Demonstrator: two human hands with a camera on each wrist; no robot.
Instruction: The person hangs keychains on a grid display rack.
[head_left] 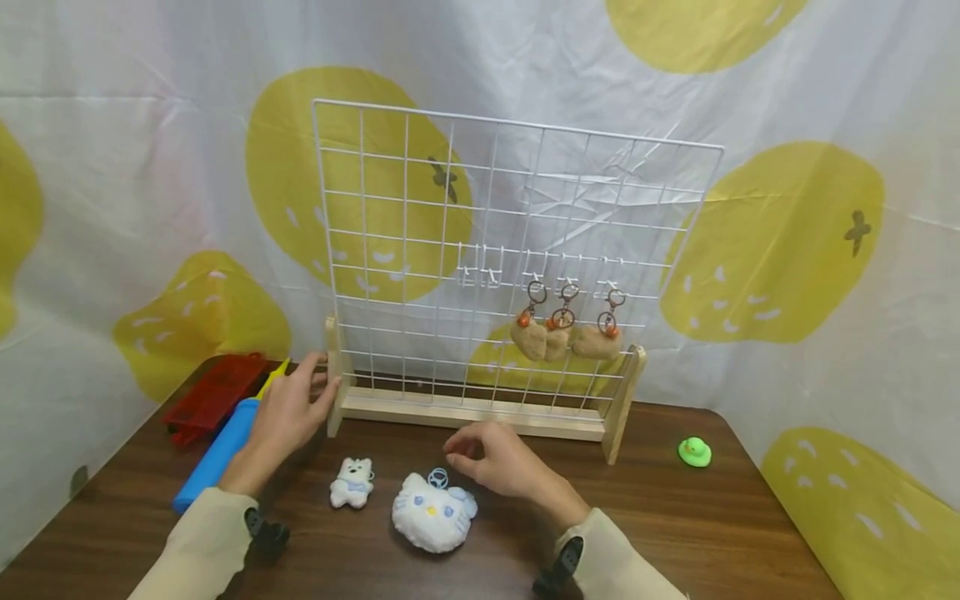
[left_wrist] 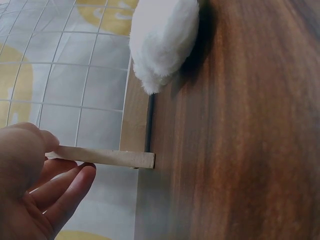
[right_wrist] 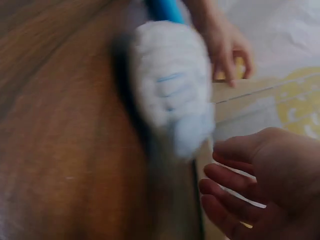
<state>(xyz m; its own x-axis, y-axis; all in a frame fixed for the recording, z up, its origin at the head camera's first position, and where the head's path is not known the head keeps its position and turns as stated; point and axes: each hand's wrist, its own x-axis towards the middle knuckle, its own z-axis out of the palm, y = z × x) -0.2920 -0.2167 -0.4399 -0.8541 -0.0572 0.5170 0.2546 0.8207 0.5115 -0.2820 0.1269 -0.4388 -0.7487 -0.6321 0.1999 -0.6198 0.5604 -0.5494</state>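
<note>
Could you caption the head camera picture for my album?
Left hand grips the wooden support of a wire rack; right hand is near a white plush cat head.

Plush cat [head_left: 432, 531] before grid rack [head_left: 472, 413], bear [head_left: 351, 485] left of cat, duck [head_left: 695, 453] right of rack

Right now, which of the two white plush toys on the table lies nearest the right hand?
The larger, cat-faced plush: it lies just beside the right hand. The smaller, bear-shaped plush lies farther off to the left.
</note>
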